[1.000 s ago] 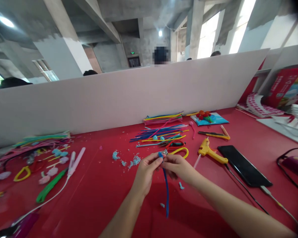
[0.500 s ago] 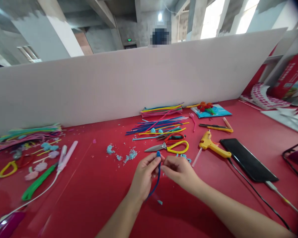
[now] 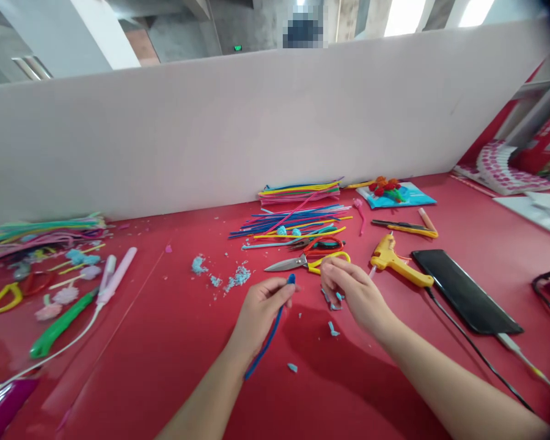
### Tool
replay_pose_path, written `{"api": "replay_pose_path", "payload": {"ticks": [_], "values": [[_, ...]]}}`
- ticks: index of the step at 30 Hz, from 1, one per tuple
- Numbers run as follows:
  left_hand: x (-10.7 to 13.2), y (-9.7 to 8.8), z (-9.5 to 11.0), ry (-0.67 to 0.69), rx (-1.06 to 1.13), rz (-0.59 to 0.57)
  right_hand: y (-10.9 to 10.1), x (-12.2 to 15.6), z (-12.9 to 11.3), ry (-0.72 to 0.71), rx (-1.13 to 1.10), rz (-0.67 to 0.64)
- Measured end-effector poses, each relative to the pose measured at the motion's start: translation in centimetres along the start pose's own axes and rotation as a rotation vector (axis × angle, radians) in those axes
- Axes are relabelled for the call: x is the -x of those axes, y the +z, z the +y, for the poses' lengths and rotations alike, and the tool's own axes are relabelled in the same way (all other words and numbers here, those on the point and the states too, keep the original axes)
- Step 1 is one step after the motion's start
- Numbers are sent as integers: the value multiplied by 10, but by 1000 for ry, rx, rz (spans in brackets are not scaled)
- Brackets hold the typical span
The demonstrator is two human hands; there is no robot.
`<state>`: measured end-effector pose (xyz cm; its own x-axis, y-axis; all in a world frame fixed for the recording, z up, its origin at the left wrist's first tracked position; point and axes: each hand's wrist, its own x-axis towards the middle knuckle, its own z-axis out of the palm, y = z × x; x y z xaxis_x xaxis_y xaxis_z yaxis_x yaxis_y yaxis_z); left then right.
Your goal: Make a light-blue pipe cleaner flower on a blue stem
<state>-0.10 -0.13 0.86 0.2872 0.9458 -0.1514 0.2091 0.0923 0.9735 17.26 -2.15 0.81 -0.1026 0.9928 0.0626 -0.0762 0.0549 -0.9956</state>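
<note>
My left hand (image 3: 262, 315) pinches a dark blue pipe cleaner (image 3: 269, 345) near its folded top; the long tail hangs down toward my wrist. My right hand (image 3: 355, 293) is apart from it, to the right, fingers curled down over small light blue scraps (image 3: 334, 299). Whatever its fingertips hold is hidden. Just beyond that hand lie yellow-handled scissors (image 3: 293, 264), their handle partly covered by it. More light blue bits (image 3: 333, 329) lie on the red table (image 3: 174, 366) between my forearms.
Behind the scissors are red-handled pliers (image 3: 323, 244) and loose pipe cleaners (image 3: 297, 219). To the right lie a yellow glue gun (image 3: 398, 261) and a black phone (image 3: 465, 290), both with cables. At left are a green-handled tool (image 3: 64, 325) and a pink hot tool (image 3: 117, 278). A white partition (image 3: 187, 134) stands behind.
My right hand has left the blue pipe cleaner and moved right to the light blue scraps. My left hand still holds the pipe cleaner. The view has tilted down.
</note>
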Motion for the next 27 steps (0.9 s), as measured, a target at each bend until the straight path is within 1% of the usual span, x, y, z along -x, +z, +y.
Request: {"api": "replay_pose_path", "payload": {"ticks": [2,3,4,6,7,8,10,12,13,14,16,17,19,22,25,27], "values": [[-2,-3,-1,40,-82,36,2,-1,3,44,181,-83],[-3,-4,-1,62,-122,55,3,-2,6,42,276,-89],[-2,-4,-2,84,-159,76,5,-2,8,16,355,-62],[0,-1,-4,124,-218,120,7,-3,12,-102,464,43],[1,1,-5,145,-244,137,8,-3,13,-177,508,73],[3,4,-6,168,-267,148,8,-2,13,-245,547,73],[6,9,-7,214,-314,162,8,-1,13,-354,613,20],[8,13,-8,249,-363,160,7,1,11,-422,664,-26],[9,14,-8,261,-384,158,7,1,10,-432,681,-26],[9,14,-8,270,-399,157,6,1,8,-429,689,-7],[8,13,-8,276,-410,164,4,0,5,-403,672,72],[8,12,-8,280,-411,176,3,0,4,-377,651,109],[7,10,-8,303,-423,214,3,-1,3,-284,616,136],[7,9,-9,371,-475,259,6,-3,6,-131,537,100],[10,11,-8,415,-518,248,10,-4,9,-39,286,7],[12,13,-7,408,-509,220,11,-3,9,25,117,-48]]}}
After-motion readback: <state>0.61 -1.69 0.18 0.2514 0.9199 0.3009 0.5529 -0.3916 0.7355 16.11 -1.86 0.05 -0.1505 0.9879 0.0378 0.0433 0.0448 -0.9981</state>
